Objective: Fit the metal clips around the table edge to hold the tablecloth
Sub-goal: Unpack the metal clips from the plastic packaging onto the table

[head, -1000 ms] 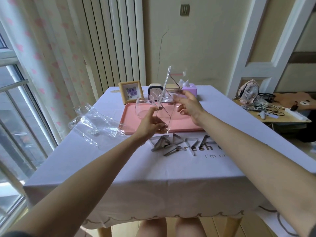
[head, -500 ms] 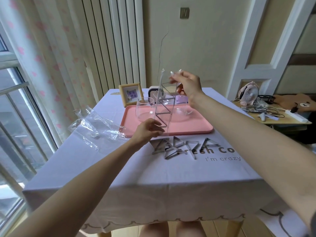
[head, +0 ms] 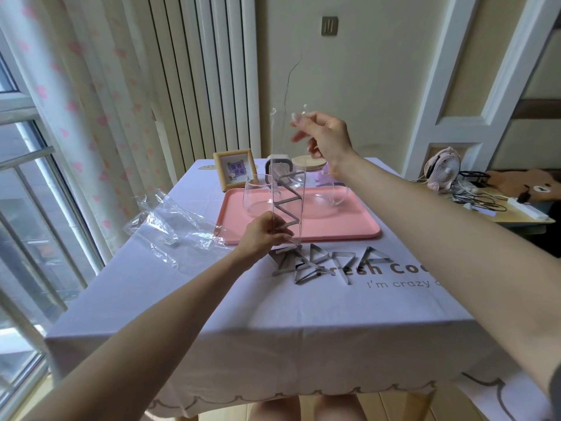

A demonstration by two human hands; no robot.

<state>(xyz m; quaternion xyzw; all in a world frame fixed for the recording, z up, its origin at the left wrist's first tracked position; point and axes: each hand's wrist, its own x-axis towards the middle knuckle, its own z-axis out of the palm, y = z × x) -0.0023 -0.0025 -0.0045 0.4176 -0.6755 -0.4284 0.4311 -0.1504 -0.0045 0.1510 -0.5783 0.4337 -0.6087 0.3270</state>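
triangular silver metal clips (head: 305,264) lie clustered on the pale lilac tablecloth (head: 230,314); more stack inside a clear upright sleeve (head: 287,177).

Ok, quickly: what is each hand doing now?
Left hand: grips the bottom of the clip pack.
Right hand: pinches the pack's top.

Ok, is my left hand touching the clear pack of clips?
Touching. The head view shows the left hand gripping the clear pack at its lower end.
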